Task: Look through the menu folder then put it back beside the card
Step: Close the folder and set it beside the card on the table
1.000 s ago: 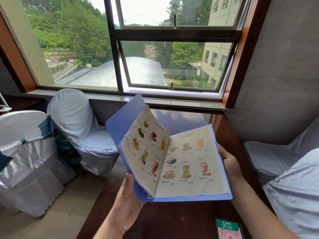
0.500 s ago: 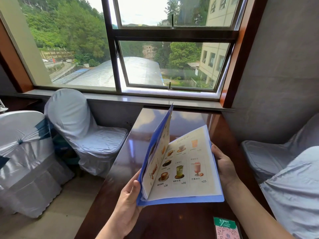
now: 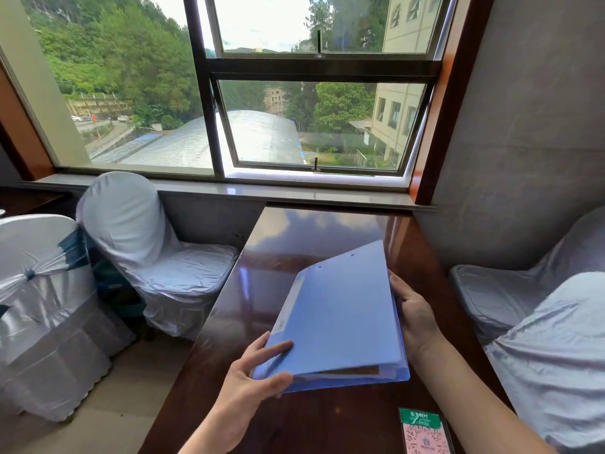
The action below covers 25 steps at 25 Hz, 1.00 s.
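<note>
Menu folder point(image 3: 337, 319): blue plastic, lower centre of the frame, cover nearly shut; a thin wedge of pages shows along its near edge. 2 small holes near the far spine corner. Held above the table, tilted, far end higher.
Left hand point(image 3: 248, 381): at the folder's near left corner, thumb on top of the cover, fingers curled underneath; partly closed in a pinch on that corner.
Right hand point(image 3: 414, 317): along the folder's right edge, thumb at the rim, palm against the side; fingers go behind the folder, so the grip underneath cannot be made out, though it looks closed on the edge.
Card point(image 3: 424, 432): bottom right of the frame, flat on the table, green header with white characters over a pink panel, possibly a QR code; cut by the bottom edge. Apart from the folder, nearer the camera.
Table point(image 3: 294, 244): dark glossy wood, runs from the bottom up to the windowsill, reflecting sky.
Chairs: 2 with white covers at left point(image 3: 137, 244), one tied with a teal sash point(image 3: 73, 250); grey-covered seating at right point(image 3: 540, 322).
Window point(image 3: 294, 93): upper half, dark frame, lower pane tilted open; trees, an arched roof, a pale building outside.
</note>
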Tool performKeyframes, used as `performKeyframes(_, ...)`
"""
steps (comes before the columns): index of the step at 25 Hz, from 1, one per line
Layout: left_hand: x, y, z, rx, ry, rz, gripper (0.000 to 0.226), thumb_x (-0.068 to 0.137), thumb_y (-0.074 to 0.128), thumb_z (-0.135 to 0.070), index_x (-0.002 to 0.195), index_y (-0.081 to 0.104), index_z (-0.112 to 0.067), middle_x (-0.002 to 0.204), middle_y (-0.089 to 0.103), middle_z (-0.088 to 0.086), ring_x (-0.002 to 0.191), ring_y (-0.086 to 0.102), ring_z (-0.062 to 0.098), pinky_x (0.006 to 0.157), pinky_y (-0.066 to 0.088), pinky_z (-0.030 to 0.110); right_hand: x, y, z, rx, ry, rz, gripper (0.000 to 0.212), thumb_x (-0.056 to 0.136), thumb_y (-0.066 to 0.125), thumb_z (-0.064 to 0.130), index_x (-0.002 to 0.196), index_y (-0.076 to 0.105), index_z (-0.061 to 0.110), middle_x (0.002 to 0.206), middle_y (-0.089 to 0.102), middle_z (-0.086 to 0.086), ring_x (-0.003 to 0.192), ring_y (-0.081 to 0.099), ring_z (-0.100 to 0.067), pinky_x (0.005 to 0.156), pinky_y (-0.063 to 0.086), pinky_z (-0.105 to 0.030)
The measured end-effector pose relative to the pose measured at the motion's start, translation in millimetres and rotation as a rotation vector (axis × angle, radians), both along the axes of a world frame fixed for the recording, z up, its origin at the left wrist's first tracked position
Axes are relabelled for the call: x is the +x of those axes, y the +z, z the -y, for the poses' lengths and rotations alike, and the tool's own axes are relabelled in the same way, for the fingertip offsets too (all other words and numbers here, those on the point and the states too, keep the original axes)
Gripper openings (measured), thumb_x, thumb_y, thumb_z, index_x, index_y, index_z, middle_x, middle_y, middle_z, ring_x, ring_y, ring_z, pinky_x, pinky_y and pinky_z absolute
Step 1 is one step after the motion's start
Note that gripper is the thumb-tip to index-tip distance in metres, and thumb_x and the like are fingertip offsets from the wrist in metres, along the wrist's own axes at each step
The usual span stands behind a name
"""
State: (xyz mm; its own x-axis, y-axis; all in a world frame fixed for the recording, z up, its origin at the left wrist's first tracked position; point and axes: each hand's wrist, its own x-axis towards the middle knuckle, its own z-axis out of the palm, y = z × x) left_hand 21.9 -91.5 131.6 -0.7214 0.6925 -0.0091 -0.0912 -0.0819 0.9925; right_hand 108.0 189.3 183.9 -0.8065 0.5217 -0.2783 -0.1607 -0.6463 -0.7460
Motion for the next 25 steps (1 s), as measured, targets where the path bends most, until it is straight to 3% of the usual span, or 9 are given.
performKeyframes(2,2.6,-2.0,-0.9,-0.051,0.011,-0.102,0.059,0.046,0.091,-0.032,0.103,0.079,-0.022,0.149,0.041,-0.005,0.133,0.048,0.014,0.083,0.056,0.034,1.0,-4.4,-0.3,-0.004,0.014,0.021,0.042,0.103,0.044,0.032,0.137,0.059,0.012,0.14,0.056,-0.028,0.124,0.052,-0.054,0.111,0.033,-0.07)
performKeyframes(4,3.0,-6.8,-2.1,-0.077,0.04,-0.216,0.056,0.046,0.092,-0.032,0.1,0.08,-0.025,0.149,0.042,-0.005,0.135,0.044,0.009,0.099,0.047,0.027,4.0,-6.7,-0.5,0.023,0.021,0.048,0.045,0.102,0.044,0.037,0.134,0.061,0.011,0.13,0.062,-0.025,0.113,0.058,-0.049,0.103,0.044,-0.063)
performKeyframes(7,2.4,-10.0,-2.6,-0.13,0.074,-0.337,0.054,0.046,0.092,-0.037,0.098,0.08,-0.032,0.15,0.039,-0.002,0.137,0.04,0.005,0.108,0.035,0.023,7.0,-5.0,-0.4,0.081,0.07,0.086,0.052,0.1,0.045,0.049,0.122,0.071,0.009,0.113,0.075,-0.019,0.099,0.07,-0.043,0.085,0.058,-0.052)
performKeyframes(10,0.7,-14.3,-0.5,-0.192,0.088,-0.388,0.056,0.045,0.093,-0.045,0.099,0.079,-0.038,0.152,0.034,-0.003,0.14,0.035,0.008,0.114,0.032,0.034,2.7,-10.3,-4.0,0.371,0.015,0.212,0.026,0.099,0.056,0.015,0.122,0.066,0.007,0.105,0.079,-0.016,0.091,0.076,-0.04,0.071,0.062,-0.049)
performKeyframes(12,-0.1,-20.5,1.0,-0.218,0.075,-0.392,0.058,0.048,0.092,-0.048,0.104,0.076,-0.043,0.152,0.032,-0.009,0.14,0.032,-0.002,0.113,0.03,0.032,1.5,-17.8,-7.3,0.44,-0.021,0.291,0.023,0.096,0.057,0.0,0.116,0.065,0.007,0.099,0.08,-0.015,0.085,0.078,-0.038,0.064,0.063,-0.047)
performKeyframes(15,-2.8,-32.5,-2.0,-0.231,0.11,-0.295,0.065,0.056,0.083,-0.053,0.119,0.067,-0.046,0.15,0.039,-0.013,0.134,0.033,-0.013,0.114,0.031,0.033,2.2,-29.3,-9.5,0.4,-0.018,0.335,0.022,0.095,0.057,-0.004,0.113,0.065,0.006,0.099,0.08,-0.017,0.083,0.078,-0.037,0.062,0.063,-0.046)
performKeyframes(17,-4.4,-43.6,-8.2,-0.282,0.142,-0.249,0.072,0.065,0.08,-0.047,0.133,0.059,-0.034,0.15,0.043,-0.006,0.138,0.038,0.001,0.117,0.03,0.039,1.0,-41.9,-7.9,0.38,-0.014,0.372,0.024,0.095,0.055,-0.007,0.115,0.063,0.003,0.104,0.077,-0.021,0.083,0.076,-0.04,0.062,0.063,-0.046)
performKeyframes(20,-0.6,-67.8,-17.1,-0.392,0.114,-0.248,0.071,0.075,0.079,-0.026,0.14,0.052,-0.017,0.15,0.045,0.007,0.141,0.038,0.018,0.119,0.029,0.047,-0.8,-68.2,-0.2,0.342,-0.013,0.419,0.027,0.095,0.051,-0.013,0.119,0.059,-0.003,0.114,0.071,-0.029,0.089,0.071,-0.044,0.076,0.06,-0.054)
performKeyframes(25,7.3,-105.9,-15.3,-0.53,0.073,-0.266,0.065,0.08,0.079,-0.016,0.139,0.053,-0.019,0.142,0.047,-0.003,0.133,0.043,0.01,0.11,0.03,0.026,0.3,-118.7,6.3,0.262,-0.024,0.517,0.027,0.095,0.05,-0.012,0.119,0.059,-0.003,0.111,0.072,-0.028,0.097,0.07,-0.05,0.085,0.057,-0.062)
